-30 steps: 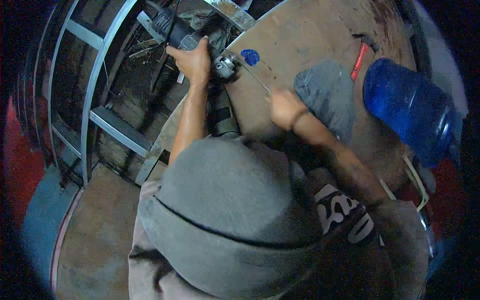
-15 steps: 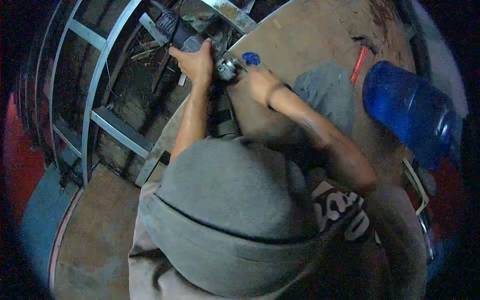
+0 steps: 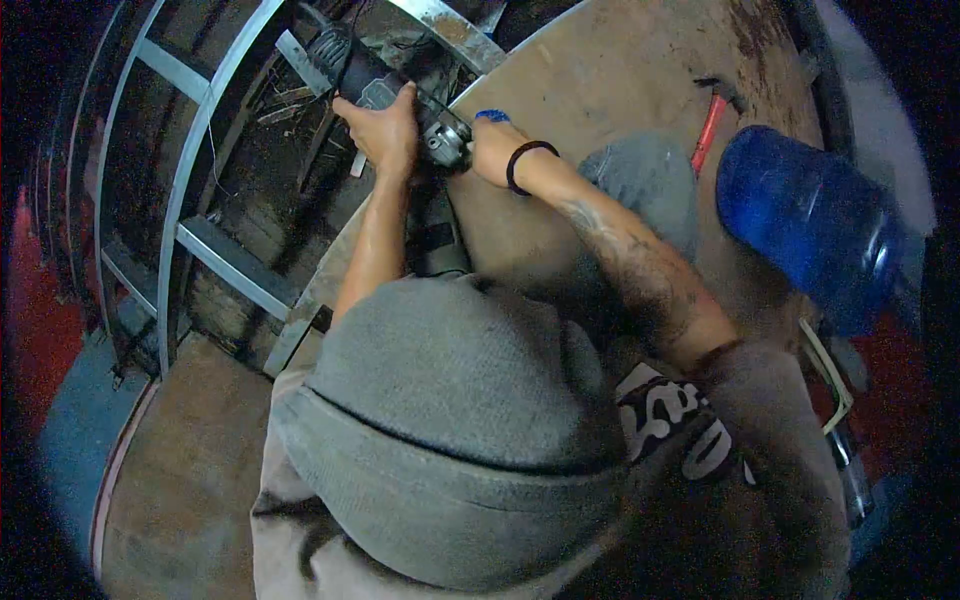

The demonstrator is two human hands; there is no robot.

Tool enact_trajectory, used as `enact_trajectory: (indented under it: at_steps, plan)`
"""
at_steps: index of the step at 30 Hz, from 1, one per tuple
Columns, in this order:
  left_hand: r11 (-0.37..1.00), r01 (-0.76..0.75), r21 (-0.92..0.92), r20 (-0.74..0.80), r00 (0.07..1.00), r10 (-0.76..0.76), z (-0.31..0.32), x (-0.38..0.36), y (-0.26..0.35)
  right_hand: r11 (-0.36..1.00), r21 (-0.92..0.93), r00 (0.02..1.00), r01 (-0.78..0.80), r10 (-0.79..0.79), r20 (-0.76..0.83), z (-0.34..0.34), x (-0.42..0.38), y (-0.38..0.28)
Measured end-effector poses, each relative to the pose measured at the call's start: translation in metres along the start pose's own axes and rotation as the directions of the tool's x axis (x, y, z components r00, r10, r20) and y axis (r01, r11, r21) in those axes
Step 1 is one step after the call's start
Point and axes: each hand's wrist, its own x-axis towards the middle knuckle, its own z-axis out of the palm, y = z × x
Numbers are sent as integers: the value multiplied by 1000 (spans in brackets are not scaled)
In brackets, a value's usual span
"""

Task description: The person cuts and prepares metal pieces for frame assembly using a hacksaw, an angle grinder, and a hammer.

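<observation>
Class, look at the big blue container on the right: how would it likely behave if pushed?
The blue container would probably roll, since its body looks rounded and lies on its side. Its glossy highlights suggest a smooth, perhaps slippery surface. It may be light if hollow, but its contents cannot be made out.

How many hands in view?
2: left hand on the angle grinder, upper left of center; right hand, with a black wristband, beside its metal head. More could hide in the dark edges.
</observation>
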Motion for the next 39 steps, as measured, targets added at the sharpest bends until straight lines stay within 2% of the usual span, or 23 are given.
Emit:
enact_trajectory:
  at_steps: [1,4,5,7,9,11,12,14,16,19,21,22,23,24,26,28,30,31,33,35,38,39]
  plan:
    - [999,4,54,5,1000,-5,0,1,0,1000,-6,1000,-20,20,-14,5,-7,3]
    - [997,49,63,-5,999,-49,3,4,-6,991,-40,991,-131,130,-43,29,-65,30]
    - [993,108,56,23,994,-109,-1,2,1,991,-43,992,-127,126,-29,28,-74,31]
    - [991,112,74,12,994,-113,0,4,-1,991,-3,990,-131,131,-45,29,-86,32]
    - [989,97,112,7,995,-98,-1,1,6,979,-205,999,-2,10,43,30,-36,21]
    - [993,74,91,27,997,-76,-2,3,7,992,-24,986,-120,116,-118,27,5,4]
    - [995,59,80,47,997,-63,-1,3,5,999,-41,999,9,-11,-32,10,-1,-3]
    - [997,35,70,12,999,-36,3,6,1,988,-156,999,-1,-5,-40,35,-7,23]
    - [992,107,72,45,993,-111,0,4,2,988,-50,988,-149,147,-42,30,-68,31]
    - [989,136,66,-25,991,-134,5,3,-7,987,2,987,-163,163,0,28,-92,38]
    - [987,130,89,-7,992,-130,5,-1,-6,996,-85,992,-42,52,114,25,-49,34]
    - [986,134,95,-8,991,-134,3,1,-2,998,-25,997,-57,56,-46,30,-18,26]
    - [992,60,108,-18,998,-59,5,3,-6,998,24,977,-54,58,-206,33,7,16]
    - [993,62,97,-23,998,-60,5,4,-1,999,-39,993,-14,9,-120,23,15,7]
    - [994,17,104,57,998,-23,-1,4,4,998,17,986,-66,68,-153,20,-8,2]
    - [992,40,119,63,997,-47,-2,5,4,974,-228,989,-19,51,137,19,-47,21]
    - [995,79,65,42,996,-82,0,5,0,983,-35,984,-180,180,-19,31,-90,36]
    - [994,65,85,1,998,-66,2,3,-2,983,-29,983,-183,183,-11,34,-85,36]
    - [992,72,105,15,997,-73,1,-2,-2,989,4,989,-145,145,-12,34,-61,32]
    - [991,89,103,23,996,-92,-3,0,8,996,-72,993,-56,49,-103,27,-10,7]
    - [997,47,60,1,999,-47,-1,1,3,998,-27,988,-55,51,-146,25,3,6]
    - [997,51,60,-1,999,-51,0,4,3,995,-101,993,-1,-11,-115,27,-10,15]
